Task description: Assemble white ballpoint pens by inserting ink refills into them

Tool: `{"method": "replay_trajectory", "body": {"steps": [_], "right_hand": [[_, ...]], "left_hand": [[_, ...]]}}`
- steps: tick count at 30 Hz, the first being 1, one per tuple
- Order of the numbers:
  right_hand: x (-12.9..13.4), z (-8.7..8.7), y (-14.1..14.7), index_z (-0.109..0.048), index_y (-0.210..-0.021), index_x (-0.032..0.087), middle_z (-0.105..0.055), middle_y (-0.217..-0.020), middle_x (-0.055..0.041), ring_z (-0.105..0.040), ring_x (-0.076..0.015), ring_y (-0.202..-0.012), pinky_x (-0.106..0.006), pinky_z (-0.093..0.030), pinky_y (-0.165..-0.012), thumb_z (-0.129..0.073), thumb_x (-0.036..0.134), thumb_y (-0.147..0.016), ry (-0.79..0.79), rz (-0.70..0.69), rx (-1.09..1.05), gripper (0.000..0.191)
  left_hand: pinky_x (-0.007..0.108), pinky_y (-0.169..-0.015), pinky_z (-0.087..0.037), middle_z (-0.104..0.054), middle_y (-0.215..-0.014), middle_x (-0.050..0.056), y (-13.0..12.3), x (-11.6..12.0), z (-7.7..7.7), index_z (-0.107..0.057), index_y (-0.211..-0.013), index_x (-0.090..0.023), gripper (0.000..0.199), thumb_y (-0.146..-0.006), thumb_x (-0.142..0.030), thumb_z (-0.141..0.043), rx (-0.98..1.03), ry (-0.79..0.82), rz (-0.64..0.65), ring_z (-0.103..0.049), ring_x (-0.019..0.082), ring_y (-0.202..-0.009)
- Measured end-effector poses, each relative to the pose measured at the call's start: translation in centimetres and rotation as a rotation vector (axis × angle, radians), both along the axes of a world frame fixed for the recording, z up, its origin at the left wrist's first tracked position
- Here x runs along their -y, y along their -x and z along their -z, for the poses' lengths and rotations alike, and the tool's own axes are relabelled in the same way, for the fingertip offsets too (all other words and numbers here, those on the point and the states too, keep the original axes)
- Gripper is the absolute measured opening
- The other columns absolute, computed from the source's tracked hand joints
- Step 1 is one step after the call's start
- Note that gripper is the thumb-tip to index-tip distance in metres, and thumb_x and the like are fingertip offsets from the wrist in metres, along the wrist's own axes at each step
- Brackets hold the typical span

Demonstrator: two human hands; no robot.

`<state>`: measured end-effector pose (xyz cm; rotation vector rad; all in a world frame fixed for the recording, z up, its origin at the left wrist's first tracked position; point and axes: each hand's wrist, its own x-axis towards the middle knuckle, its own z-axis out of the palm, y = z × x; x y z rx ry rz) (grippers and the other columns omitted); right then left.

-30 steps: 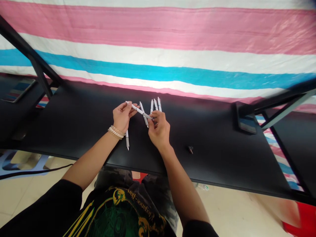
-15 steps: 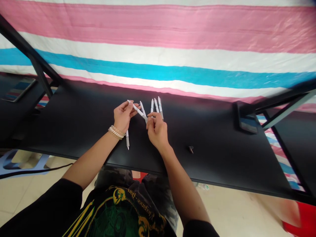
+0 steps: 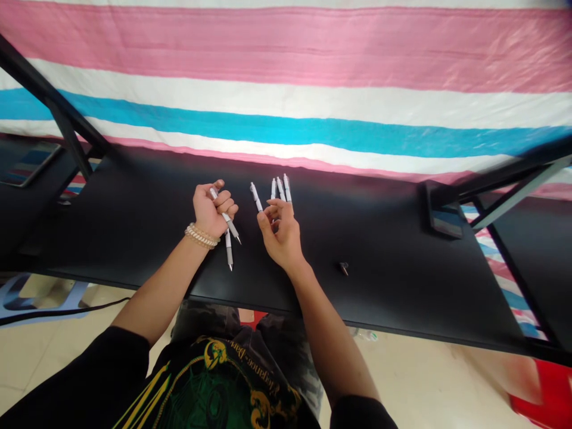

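My left hand (image 3: 211, 210) is closed around a white pen (image 3: 229, 220) with a grey grip, its tip slanting down to the right. Another white pen (image 3: 229, 253) lies below that hand, its upper part hidden. To the right, my right hand (image 3: 281, 233) hovers low over the table with thumb and fingers apart and slightly curled. By its thumb lies a white pen (image 3: 256, 195), its lower end hidden behind the hand. Three white pens (image 3: 280, 187) lie side by side beyond the right fingers, which cover their lower ends.
The black table (image 3: 393, 280) holds a small dark object (image 3: 344, 268) to the right of my hands. A phone-like dark slab (image 3: 444, 217) is near the right metal frame (image 3: 496, 190). Striped sheeting (image 3: 286, 101) hangs along the back edge. A red stool-like object (image 3: 547, 393) stands low at right.
The pen that stretched between both hands is now in my left hand alone, turned tip down. My left hand moved left and closed; my right hand let go of the pen's end.
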<state>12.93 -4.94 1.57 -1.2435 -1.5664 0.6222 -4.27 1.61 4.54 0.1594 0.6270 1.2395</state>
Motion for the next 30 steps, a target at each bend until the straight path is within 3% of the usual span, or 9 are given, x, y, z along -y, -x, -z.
{"method": "replay_trajectory", "body": {"steps": [5,12,16,18,20,22,25,28,30], "right_hand": [[0.0,0.0,-0.1,-0.047,-0.118,0.021,-0.062,-0.086,-0.0003,-0.057,-0.0123,-0.068,-0.026,-0.046,-0.061,-0.054,0.037,-0.097,0.007,0.022,0.027,0.027],[0.0,-0.1,0.0,-0.047,-0.118,0.021,-0.063,-0.085,0.0,-0.057,-0.0123,-0.068,-0.025,-0.046,-0.062,-0.055,0.036,-0.096,0.004,-0.002,0.064,0.028],[0.6,-0.1,0.4,-0.043,-0.127,0.021,-0.062,-0.087,0.0,-0.056,-0.0125,-0.066,-0.024,-0.046,-0.061,-0.064,0.039,-0.089,0.043,-0.202,0.159,0.047],[0.9,0.0,0.8,-0.038,-0.134,0.02,-0.06,-0.081,0.0026,-0.055,-0.0118,-0.062,-0.023,-0.044,-0.059,-0.063,0.036,-0.09,0.067,-0.344,0.215,0.053],[1.0,0.2,1.2,-0.033,-0.139,0.019,-0.056,-0.073,0.0055,-0.053,-0.0114,-0.057,-0.022,-0.043,-0.058,-0.057,0.028,-0.092,0.071,-0.4,0.247,0.054],[0.9,0.3,1.2,-0.033,-0.139,0.018,-0.054,-0.069,0.0065,-0.052,-0.0115,-0.054,-0.022,-0.041,-0.057,-0.052,0.024,-0.092,0.061,-0.338,0.252,0.051],[0.4,0.4,0.5,-0.037,-0.134,0.017,-0.056,-0.069,0.0056,-0.054,-0.0123,-0.054,-0.023,-0.042,-0.059,-0.052,0.023,-0.091,0.059,-0.122,0.237,0.046],[-0.2,0.5,-0.6,-0.038,-0.132,0.016,-0.058,-0.069,0.0036,-0.056,-0.0156,-0.059,-0.026,-0.045,-0.062,-0.052,0.025,-0.091,0.068,0.055,0.284,0.044],[-0.5,0.7,-1.2,-0.042,-0.13,0.016,-0.061,-0.073,-0.0006,-0.059,-0.0205,-0.071,-0.031,-0.047,-0.069,-0.051,0.028,-0.092,0.042,0.125,0.392,0.041]], "left_hand": [[0.023,-0.038,-0.015,-0.014,-0.045,-0.011,-0.1,0.2,-0.2,-0.061,-0.078,-0.016,0.032,-0.091,-0.034,-0.038,0.03,-0.053,0.066,-0.015,0.006,-0.033],[0.022,-0.038,-0.018,-0.015,-0.043,-0.011,-0.1,0.3,-0.2,-0.064,-0.081,-0.016,0.035,-0.091,-0.037,-0.038,0.008,-0.038,0.056,-0.015,0.007,-0.032],[0.022,-0.038,-0.021,-0.018,-0.043,-0.01,-0.5,0.5,0.3,-0.063,-0.08,-0.016,0.038,-0.093,-0.038,-0.035,0.002,-0.113,0.098,-0.017,0.007,-0.032],[0.022,-0.038,-0.025,-0.021,-0.043,-0.009,-0.8,0.6,0.5,-0.063,-0.08,-0.016,0.042,-0.094,-0.045,-0.036,-0.016,-0.117,0.138,-0.022,0.007,-0.032],[0.023,-0.041,-0.032,-0.03,-0.045,-0.007,-1.2,0.7,0.6,-0.064,-0.082,-0.016,0.047,-0.093,-0.055,-0.04,-0.039,-0.112,0.162,-0.031,0.008,-0.034],[0.026,-0.048,-0.043,-0.046,-0.052,-0.002,-1.7,0.8,0.6,-0.066,-0.089,-0.015,0.054,-0.09,-0.062,-0.041,-0.07,-0.14,0.163,-0.048,0.012,-0.043],[0.032,-0.07,-0.052,-0.068,-0.083,0.011,-2.0,0.6,0.7,-0.068,-0.102,-0.013,0.058,-0.09,-0.063,-0.04,-0.147,-0.237,0.114,-0.068,0.02,-0.077],[0.032,-0.088,-0.049,-0.069,-0.112,0.014,-1.9,0.2,1.0,-0.067,-0.112,-0.017,0.053,-0.09,-0.059,-0.044,-0.266,-0.302,0.01,-0.065,0.024,-0.109],[0.032,-0.089,-0.047,-0.068,-0.118,0.013,-1.6,-0.1,1.2,-0.067,-0.112,-0.019,0.051,-0.088,-0.058,-0.047,-0.342,-0.311,-0.054,-0.064,0.025,-0.114]]}}
